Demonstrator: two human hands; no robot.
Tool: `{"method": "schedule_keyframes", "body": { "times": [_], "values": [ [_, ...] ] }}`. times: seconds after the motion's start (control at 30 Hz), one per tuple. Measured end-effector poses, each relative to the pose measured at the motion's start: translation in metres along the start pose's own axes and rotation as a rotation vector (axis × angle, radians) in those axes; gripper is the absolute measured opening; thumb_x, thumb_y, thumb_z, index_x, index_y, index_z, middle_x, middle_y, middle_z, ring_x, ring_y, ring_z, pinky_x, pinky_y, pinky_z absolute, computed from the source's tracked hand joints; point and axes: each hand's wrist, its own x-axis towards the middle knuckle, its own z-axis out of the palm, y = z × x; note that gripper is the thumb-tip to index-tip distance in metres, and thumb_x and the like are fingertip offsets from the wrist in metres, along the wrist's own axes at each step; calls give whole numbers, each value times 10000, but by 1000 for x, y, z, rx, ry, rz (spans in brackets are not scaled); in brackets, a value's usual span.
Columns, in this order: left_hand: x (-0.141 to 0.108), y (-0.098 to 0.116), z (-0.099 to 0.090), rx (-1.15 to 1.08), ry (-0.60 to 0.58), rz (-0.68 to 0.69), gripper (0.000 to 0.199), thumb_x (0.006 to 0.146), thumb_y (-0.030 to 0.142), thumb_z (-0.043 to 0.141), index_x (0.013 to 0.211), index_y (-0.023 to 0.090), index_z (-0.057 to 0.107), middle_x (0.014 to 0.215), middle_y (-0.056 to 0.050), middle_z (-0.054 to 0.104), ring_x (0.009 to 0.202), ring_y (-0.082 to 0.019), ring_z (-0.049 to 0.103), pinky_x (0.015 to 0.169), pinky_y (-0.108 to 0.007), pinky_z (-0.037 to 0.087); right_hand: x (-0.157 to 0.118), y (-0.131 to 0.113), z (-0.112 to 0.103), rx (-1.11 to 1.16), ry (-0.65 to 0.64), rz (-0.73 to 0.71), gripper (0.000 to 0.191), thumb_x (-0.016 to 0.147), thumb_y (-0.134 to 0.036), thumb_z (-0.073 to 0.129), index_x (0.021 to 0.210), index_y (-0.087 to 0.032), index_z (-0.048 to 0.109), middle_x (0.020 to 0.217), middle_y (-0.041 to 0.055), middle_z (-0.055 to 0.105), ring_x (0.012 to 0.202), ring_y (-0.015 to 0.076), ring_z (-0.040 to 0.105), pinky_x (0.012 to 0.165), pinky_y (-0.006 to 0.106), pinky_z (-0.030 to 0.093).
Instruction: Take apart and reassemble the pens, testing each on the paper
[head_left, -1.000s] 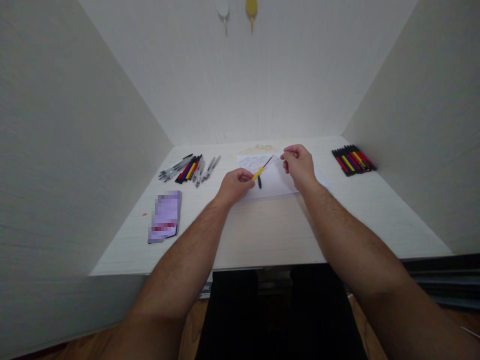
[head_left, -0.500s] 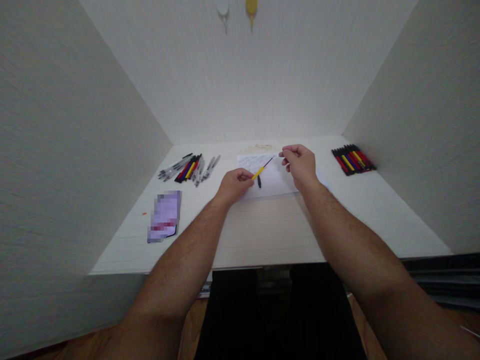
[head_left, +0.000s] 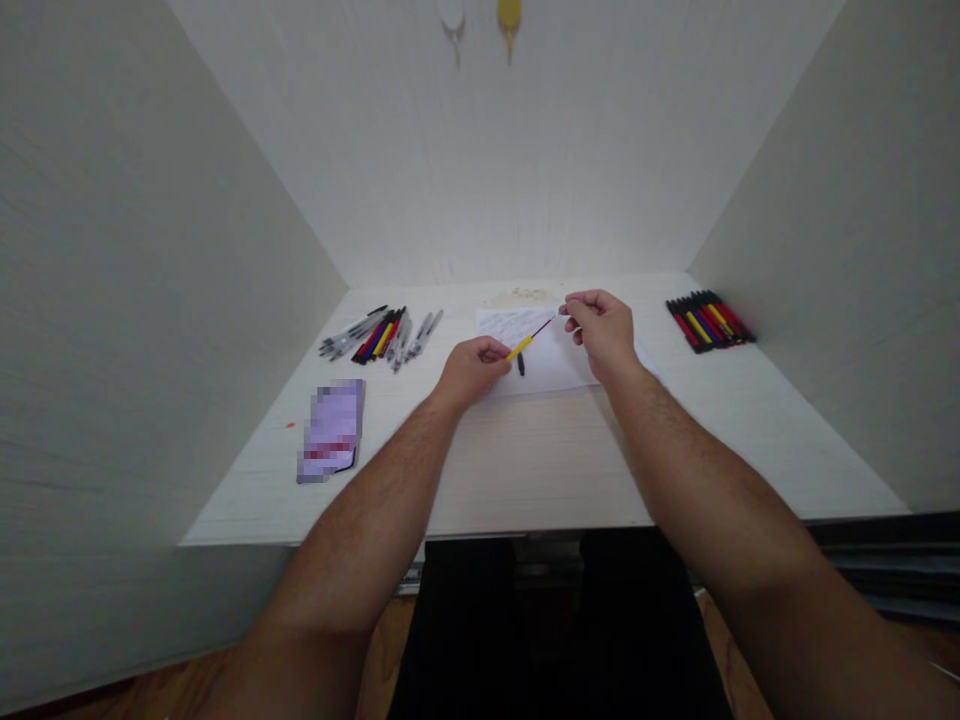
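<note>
Between thumb and fingers, my left hand [head_left: 474,372] grips a yellow pen barrel [head_left: 519,348] that slants up to the right over the paper. A thin dark ink refill [head_left: 543,327] sticks out of the barrel's upper end, its tip clear or pale. Closed in a pinch at that tip is my right hand [head_left: 602,328]; the exact contact is too small to see. Below the barrel a black pen cap [head_left: 521,364] lies on a white sheet of paper [head_left: 559,372] with handwriting on its upper left part.
To the left lie clear pens [head_left: 420,338] and several coloured pens [head_left: 379,335]. A row of coloured pens with black caps [head_left: 709,322] sits at the right. A phone with a blurred purple screen [head_left: 331,430] rests front left. White walls [head_left: 517,180] enclose the desk [head_left: 540,460] on three sides.
The refill's tip and my right fingertips have come together, where a small gap showed before. My left hand keeps its grip on the yellow barrel. The view has shifted slightly.
</note>
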Motion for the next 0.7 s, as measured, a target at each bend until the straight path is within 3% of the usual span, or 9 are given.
{"method": "schedule_keyframes", "body": {
  "times": [0.7],
  "values": [
    [0, 0, 0, -19, 11, 41, 169, 629, 200, 714, 786, 156, 670, 623, 26, 595, 547, -87, 503, 530, -217, 379, -10, 4, 3, 8, -255, 56, 162, 686, -282, 725, 755, -153, 656, 741, 49, 702, 521, 82, 538, 417, 200, 333]
  ]
}}
